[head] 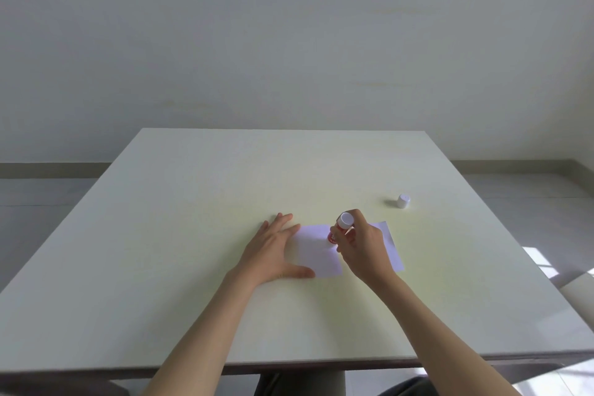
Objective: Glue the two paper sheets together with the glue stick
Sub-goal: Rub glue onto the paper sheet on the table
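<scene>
Two white paper sheets lie side by side on the table: one (316,251) in the middle, the other (390,246) to its right, partly hidden by my right hand. My right hand (361,246) is shut on the red glue stick (340,228), which is tilted with its lower end on the middle sheet and its white end pointing up. My left hand (274,249) lies flat with fingers spread on the table, thumb and fingertips on the left edge of the middle sheet. The glue stick's white cap (402,201) stands alone, far right of the sheets.
The pale table (199,209) reaches to a plain wall at the back. Its front edge runs just below my forearms. Grey floor shows on both sides, with a bright patch of light at the right.
</scene>
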Demonstrator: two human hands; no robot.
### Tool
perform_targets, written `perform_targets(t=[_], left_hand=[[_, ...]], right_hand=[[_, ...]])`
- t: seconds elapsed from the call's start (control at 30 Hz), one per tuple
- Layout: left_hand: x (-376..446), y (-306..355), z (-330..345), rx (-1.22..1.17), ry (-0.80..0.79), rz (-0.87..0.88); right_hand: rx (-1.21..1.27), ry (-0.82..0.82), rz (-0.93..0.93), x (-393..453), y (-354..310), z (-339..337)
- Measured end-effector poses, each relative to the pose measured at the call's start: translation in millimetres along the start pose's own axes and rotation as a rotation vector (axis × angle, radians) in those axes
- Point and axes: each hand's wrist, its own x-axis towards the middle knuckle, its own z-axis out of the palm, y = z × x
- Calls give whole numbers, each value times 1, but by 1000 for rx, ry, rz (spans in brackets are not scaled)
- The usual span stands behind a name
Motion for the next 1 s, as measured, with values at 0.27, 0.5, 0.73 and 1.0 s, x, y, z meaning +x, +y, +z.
perform_targets(t=[0.27,0.5,0.73,1.0], left_hand=[[-1,0,0,17,11,22],[0,0,0,58,-3,19],[1,-1,1,53,-10,31],[1,-2,1,26,-13,0]], right_hand=[[25,15,6,-17,3,-2],[201,39,70,-1,-20,15],[88,-21,11,10,-31,38],[46,22,74,11,-15,23]])
